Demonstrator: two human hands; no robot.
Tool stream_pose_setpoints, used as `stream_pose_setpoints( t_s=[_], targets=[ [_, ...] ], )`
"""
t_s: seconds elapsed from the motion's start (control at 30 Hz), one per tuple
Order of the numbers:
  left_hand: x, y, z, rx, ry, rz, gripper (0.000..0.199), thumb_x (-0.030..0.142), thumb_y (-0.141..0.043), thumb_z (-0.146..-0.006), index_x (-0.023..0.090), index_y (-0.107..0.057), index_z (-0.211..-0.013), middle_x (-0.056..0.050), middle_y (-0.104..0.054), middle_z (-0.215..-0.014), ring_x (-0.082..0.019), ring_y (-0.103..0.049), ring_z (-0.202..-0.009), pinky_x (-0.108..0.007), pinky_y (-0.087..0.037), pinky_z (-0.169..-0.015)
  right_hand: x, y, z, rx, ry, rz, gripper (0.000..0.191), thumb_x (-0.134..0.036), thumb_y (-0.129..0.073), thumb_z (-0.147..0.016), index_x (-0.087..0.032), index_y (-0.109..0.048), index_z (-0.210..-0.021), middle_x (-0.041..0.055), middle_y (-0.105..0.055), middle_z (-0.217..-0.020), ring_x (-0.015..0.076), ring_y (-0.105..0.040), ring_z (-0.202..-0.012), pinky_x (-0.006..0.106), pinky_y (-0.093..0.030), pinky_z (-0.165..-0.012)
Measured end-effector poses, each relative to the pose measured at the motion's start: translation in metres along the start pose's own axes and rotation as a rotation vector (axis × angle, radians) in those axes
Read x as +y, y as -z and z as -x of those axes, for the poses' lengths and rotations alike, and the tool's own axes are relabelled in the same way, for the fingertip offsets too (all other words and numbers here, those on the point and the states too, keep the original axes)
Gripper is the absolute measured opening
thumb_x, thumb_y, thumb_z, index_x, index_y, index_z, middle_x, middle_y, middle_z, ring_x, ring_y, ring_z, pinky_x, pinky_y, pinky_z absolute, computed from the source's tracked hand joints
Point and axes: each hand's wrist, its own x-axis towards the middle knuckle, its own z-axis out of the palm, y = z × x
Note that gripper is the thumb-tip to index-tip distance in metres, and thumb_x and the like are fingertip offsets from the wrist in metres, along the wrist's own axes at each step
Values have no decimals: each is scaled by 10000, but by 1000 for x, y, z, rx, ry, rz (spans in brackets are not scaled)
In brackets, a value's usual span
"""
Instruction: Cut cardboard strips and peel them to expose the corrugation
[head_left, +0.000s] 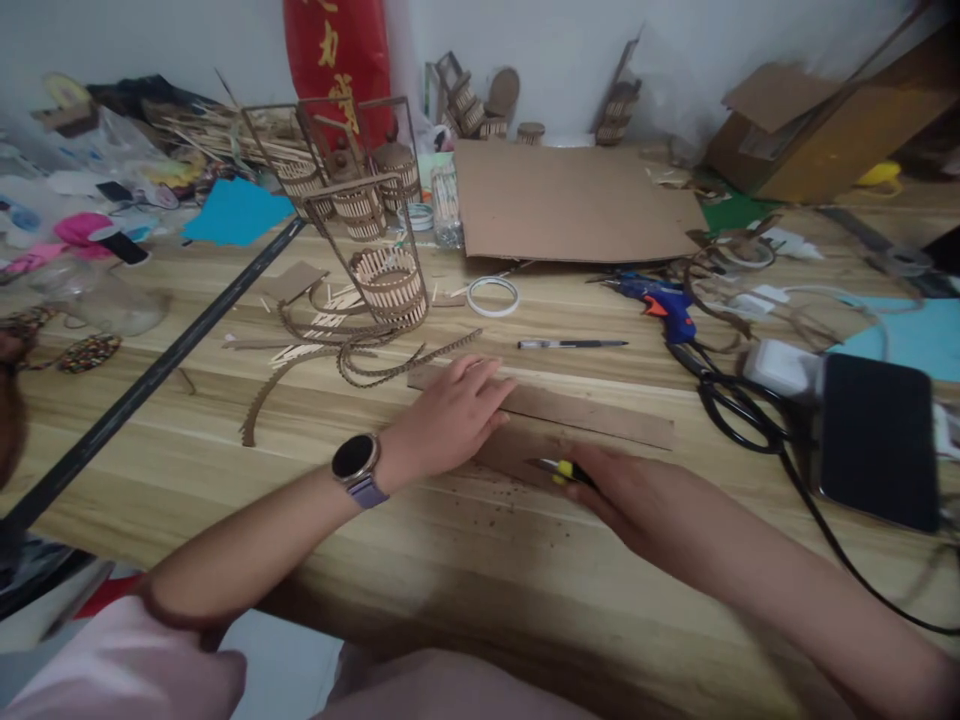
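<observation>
A long brown cardboard strip [600, 415] lies flat beneath the left fingers [487, 395]; the right fingers [596, 462] hold a yellow-and-black cutter [564, 469], blade out, over another cardboard piece [514, 452].

Now hiding the middle of the long cardboard strip [600, 415] beneath the left hand [454, 415] and burying part of the cutter [564, 470] inside the right hand [622, 490]. Losing the top of the red banner [337, 65] past the upper edge, the pale blue sheet [907, 330] past the right. Showing brown crumbs [491, 523] too tiny to identify.
</observation>
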Motion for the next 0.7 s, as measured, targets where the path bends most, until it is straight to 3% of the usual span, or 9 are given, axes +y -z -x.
stream_pose_setpoints(
  t_s=[0.13, 0.3, 0.7],
  targets=[
    [-3, -21, -15, -19, -6, 6, 483, 361, -438, -1074, 82, -512, -1461, -232, -443, -1563, -390, -360, -1483, -591, -303, -1228, -25, -2, -13, -90, -52, 262, 180, -271, -492, -1015, -204, -654, -1055, 91, -798, -898, 282, -771, -773, 298, -392, -534],
    [-6, -42, -18, -89, 2, 48, 561, 463, -426, -1072, 114, -449, -1510, -230, -369, -1625, -404, -290, -1530, -655, -252, -1228, -29, -4, -18, -39, -6, 321, 186, -272, -513, -1001, -206, -657, -1097, 77, -801, -857, 267, -765, -709, 287, -333, -475],
    [-1, -42, -17, -119, 39, 46, 559, 448, -421, -1076, 114, -437, -1524, -216, -380, -1623, -395, -268, -1541, -621, -237, -1244, -26, -10, -20, -22, 19, 349, 193, -284, -501, -1001, -217, -663, -1084, 70, -790, -830, 263, -754, -650, 284, -284, -444]
  ],
)
